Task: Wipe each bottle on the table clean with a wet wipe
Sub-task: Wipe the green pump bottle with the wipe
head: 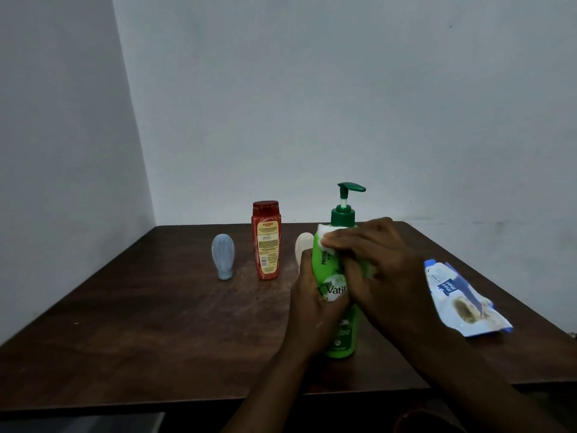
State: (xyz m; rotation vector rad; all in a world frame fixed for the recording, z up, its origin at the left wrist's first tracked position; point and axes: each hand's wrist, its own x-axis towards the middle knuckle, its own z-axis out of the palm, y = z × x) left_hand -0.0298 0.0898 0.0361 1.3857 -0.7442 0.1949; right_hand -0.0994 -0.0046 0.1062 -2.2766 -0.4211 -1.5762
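Step in hand: wiping the green pump bottle, likely the first of four, though I can't tell from here which are already clean. It stands upright on the table, near the front edge, right of centre. Left hand grips the bottle's mid body, fingers curled round it from the left, bracing it. Right hand has its fingers curled over a white wet wipe, pressing it on the bottle's shoulder just under the green collar. A bit of wipe also shows lower down by the right palm. The pump head is uncovered and points right. Waiting further back are a red bottle, a small blue-grey bottle standing on its cap, and a cream bottle half hidden behind the green one. None of these is touched by a hand. The wipe pack lies flat at the right side of the table, well apart from the bottles. Next move, my read: drag the wipe down and around the body, with the left hand regripping or turning the bottle to expose the covered patch, then do the collar and pump. Risk: pushing sideways high on a tall bottle, so keep the brace firm. Then set it down and take the next bottle.
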